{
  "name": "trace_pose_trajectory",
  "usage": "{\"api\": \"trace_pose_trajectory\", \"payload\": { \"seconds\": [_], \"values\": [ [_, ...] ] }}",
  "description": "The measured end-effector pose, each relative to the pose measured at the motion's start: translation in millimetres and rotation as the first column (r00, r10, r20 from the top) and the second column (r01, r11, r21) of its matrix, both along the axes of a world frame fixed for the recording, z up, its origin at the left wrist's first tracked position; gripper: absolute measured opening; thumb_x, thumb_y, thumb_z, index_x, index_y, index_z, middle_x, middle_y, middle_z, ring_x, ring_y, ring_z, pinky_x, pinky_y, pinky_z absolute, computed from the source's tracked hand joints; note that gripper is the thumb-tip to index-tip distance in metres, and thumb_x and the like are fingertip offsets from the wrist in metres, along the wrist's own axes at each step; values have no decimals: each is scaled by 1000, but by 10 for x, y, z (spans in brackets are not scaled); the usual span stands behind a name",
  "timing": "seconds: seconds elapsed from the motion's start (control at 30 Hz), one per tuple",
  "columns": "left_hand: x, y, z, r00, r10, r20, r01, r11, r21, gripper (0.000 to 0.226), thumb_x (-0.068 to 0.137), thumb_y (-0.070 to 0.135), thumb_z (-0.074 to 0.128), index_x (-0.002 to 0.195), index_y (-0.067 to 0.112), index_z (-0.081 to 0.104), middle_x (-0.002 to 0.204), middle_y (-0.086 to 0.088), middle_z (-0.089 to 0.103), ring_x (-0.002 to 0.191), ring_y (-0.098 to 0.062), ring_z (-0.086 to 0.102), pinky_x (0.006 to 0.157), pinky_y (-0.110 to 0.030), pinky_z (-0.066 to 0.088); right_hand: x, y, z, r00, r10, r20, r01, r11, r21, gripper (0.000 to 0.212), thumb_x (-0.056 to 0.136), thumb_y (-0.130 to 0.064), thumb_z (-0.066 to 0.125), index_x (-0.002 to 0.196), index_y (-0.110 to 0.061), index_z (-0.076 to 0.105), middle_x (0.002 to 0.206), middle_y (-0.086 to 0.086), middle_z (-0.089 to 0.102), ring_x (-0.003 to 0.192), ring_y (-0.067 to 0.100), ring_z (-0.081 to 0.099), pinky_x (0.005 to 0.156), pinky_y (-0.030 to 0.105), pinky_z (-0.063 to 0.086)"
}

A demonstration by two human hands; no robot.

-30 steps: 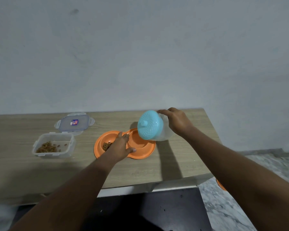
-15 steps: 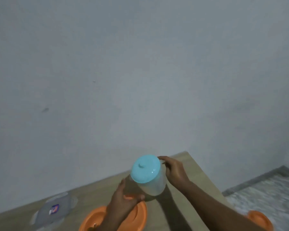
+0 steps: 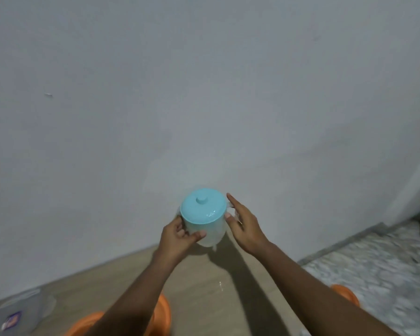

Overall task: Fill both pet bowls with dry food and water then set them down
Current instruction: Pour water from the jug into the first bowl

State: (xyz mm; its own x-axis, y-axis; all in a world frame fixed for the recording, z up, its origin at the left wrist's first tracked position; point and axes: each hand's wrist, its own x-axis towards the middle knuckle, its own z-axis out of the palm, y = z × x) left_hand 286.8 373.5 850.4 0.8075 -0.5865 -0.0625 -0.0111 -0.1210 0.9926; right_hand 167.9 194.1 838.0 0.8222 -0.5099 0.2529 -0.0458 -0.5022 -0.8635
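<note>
A translucent water jug (image 3: 210, 232) with a turquoise lid (image 3: 203, 206) is upright near the wall, over the back of the wooden table (image 3: 204, 299). My left hand (image 3: 180, 236) is wrapped around the jug's body. My right hand (image 3: 245, 224) is beside the jug's handle with its fingers stretched out and only the thumb touching near the lid's rim. The orange double pet bowl (image 3: 163, 316) lies at the bottom edge, mostly hidden by my left forearm. Whether the jug rests on the table I cannot tell.
A grey container lid (image 3: 17, 314) lies on the table at the bottom left. A second orange bowl (image 3: 344, 293) sits on the marble floor (image 3: 374, 263) to the right of the table. A few water drops (image 3: 220, 284) shine on the tabletop.
The view tilted up towards the wall. The jug went from tipped over the bowl to upright. My left hand left the bowl and took the jug's body; my right hand's fingers opened off the handle.
</note>
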Motion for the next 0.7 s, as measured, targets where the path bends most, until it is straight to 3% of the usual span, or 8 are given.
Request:
{"api": "trace_pose_trajectory", "payload": {
  "seconds": [0.1, 0.2, 0.3, 0.43, 0.5, 0.6, 0.7],
  "values": [
    [78, -100, -214, 999, -18, -33, 19, 998, 52, 82, 59, 9, 94, 132, 7, 58, 126, -3, 69, 111, -16, 69, 97, -42, 55, 10, -101, -255, 997, -12, -70, 9, 999, -47, 87, 79, -71, 60, 150, -41, 20, 147, -13, 41, 134, 8, 39, 108, 34, 40],
    [127, -206, -464, 997, -32, -68, 38, 996, 75, 76, 68, 0, 87, 136, 6, 55, 128, -5, 68, 113, -18, 68, 98, -48, 55, 57, -169, -488, 993, -27, -115, 20, 998, -57, 103, 68, -70, 71, 151, -38, 20, 138, -5, 46, 124, 9, 44, 103, 28, 41],
    [149, -233, -611, 997, -47, -68, 53, 995, 88, 73, 70, 1, 87, 135, 9, 56, 127, -2, 69, 114, -20, 68, 99, -54, 53, 64, -175, -575, 995, -45, -85, 38, 996, -81, 101, 68, -64, 75, 150, -35, 24, 135, -4, 47, 117, 7, 48, 96, 15, 41],
    [166, -317, -694, 998, -47, -30, 49, 994, 93, 73, 72, 2, 86, 137, 10, 54, 128, 0, 69, 116, -17, 67, 101, -51, 52, 109, -219, -668, 996, -72, -45, 68, 995, -77, 97, 69, -60, 77, 149, -32, 30, 137, -1, 47, 119, 7, 47, 85, -5, 33],
    [170, -343, -698, 998, -61, -13, 62, 993, 103, 74, 73, 6, 86, 140, 12, 52, 130, 2, 67, 118, -15, 65, 102, -50, 52, 120, -233, -676, 996, -76, -48, 72, 994, -82, 97, 69, -60, 77, 149, -32, 29, 139, -2, 45, 122, 6, 45, 89, -3, 33],
    [180, -342, -738, 997, -80, -7, 80, 991, 106, 75, 76, 8, 85, 142, 12, 49, 132, 2, 66, 120, -15, 64, 102, -51, 51, 133, -240, -689, 994, -91, -61, 85, 992, -88, 96, 69, -63, 75, 148, -35, 27, 142, -3, 43, 128, 5, 41, 100, 12, 34],
    [188, -339, -782, 997, -83, -5, 83, 992, 99, 77, 75, 10, 85, 143, 11, 48, 134, 0, 64, 123, -18, 63, 105, -53, 49, 139, -228, -704, 992, -107, -74, 100, 990, -96, 96, 69, -63, 75, 148, -34, 28, 141, -3, 43, 126, 3, 40, 98, 4, 29]
  ]
}}
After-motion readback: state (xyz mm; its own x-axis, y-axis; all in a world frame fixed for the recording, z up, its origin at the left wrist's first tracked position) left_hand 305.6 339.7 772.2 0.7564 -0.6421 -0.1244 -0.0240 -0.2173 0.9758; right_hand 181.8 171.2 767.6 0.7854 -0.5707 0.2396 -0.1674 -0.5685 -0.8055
